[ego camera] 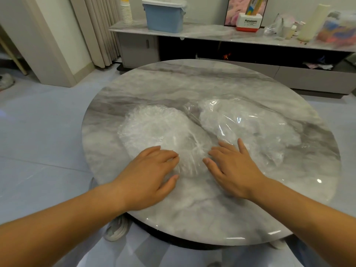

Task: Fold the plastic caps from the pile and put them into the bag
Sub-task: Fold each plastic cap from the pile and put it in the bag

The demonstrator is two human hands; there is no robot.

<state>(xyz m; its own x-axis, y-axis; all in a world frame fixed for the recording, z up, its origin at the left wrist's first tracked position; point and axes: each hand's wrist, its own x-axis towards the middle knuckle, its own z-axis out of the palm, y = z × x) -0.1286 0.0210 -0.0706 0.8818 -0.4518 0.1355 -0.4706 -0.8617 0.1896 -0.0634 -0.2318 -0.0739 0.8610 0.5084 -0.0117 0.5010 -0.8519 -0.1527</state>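
Observation:
A pile of clear crinkled plastic caps (161, 130) lies left of centre on the round marble table (192, 83). To its right lies a clear plastic bag (250, 126) with white caps inside it. My left hand (152, 174) rests flat on the near edge of the pile, fingers spread and pointing right. My right hand (231, 168) lies flat between the pile and the bag, its fingertips touching the bag's near edge. Neither hand grips anything.
Behind the table stands a long low cabinet (212, 33) with a blue lidded bin (163, 15), stacked paper cups (126, 10), a red and white box (248, 23) and bags. Curtains (98, 29) hang at the back left. Shiny tiled floor surrounds the table.

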